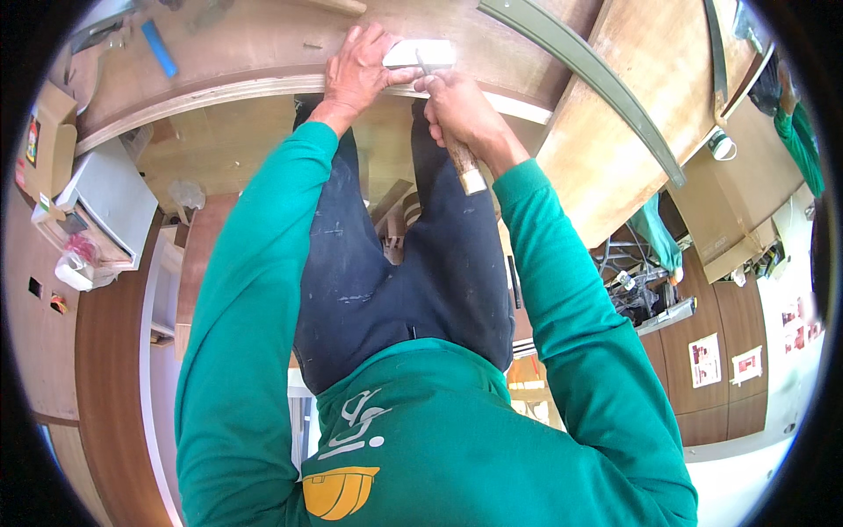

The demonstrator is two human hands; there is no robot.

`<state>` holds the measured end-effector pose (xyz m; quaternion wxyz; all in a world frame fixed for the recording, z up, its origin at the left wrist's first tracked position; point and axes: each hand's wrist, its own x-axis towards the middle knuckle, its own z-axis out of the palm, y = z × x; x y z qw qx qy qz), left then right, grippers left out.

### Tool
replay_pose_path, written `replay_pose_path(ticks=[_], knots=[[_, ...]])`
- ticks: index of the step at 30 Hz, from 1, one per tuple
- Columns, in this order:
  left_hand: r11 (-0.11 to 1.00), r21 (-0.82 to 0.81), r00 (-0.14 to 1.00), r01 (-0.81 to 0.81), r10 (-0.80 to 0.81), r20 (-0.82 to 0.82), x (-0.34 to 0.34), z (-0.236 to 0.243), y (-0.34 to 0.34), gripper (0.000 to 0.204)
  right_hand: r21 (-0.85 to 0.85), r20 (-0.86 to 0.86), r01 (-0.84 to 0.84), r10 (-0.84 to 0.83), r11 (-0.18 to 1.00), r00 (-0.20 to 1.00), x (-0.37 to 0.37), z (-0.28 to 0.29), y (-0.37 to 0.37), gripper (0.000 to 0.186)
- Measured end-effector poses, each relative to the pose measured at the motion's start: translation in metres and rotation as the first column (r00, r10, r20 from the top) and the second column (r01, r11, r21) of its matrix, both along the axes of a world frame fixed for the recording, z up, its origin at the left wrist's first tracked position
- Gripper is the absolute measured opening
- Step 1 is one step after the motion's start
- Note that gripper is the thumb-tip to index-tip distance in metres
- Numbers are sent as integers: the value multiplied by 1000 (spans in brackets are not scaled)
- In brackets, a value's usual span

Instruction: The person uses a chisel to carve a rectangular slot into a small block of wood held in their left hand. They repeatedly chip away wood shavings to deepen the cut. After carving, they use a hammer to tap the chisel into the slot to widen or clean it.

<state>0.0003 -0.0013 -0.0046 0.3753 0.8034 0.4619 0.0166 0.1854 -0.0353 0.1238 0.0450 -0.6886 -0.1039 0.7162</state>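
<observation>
On the workbench's front edge lies a short white rectangular piece (pixel 402 54), bright with glare. My left hand (pixel 356 70) grips its left end, with the thumb along the near side. A tool with a worn wooden handle (pixel 463 162) is wrapped in my right hand (pixel 464 109). Its pale butt end points back toward me, and a thin dark tip stands over the white piece. Whether that tip touches the piece, I cannot tell. My two hands nearly meet at the white piece's near side.
A wooden workbench (pixel 237 53) spans the front, with a blue strip (pixel 159 49) on its left. A long curved-looking green-grey strip (pixel 597 75) crosses a plywood board (pixel 606 158) at right. A white cabinet (pixel 110 198) stands left. Another person's green sleeve (pixel 799 149) shows far right.
</observation>
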Motion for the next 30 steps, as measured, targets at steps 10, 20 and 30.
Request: replay_pose_path(ticks=[10, 20, 30], knots=[[1000, -7, 1000, -18, 18, -11, 1, 3, 1, 61, 74, -39, -102, 105, 992, 994, 14, -6, -2, 43], [1000, -15, 1000, -24, 25, 11, -2, -4, 0, 59, 92, 47, -40, 36, 995, 998, -8, -21, 4, 38], [1000, 15, 1000, -4, 4, 1, -1, -2, 1, 61, 98, -46, -128, 133, 987, 990, 16, -3, 3, 40]])
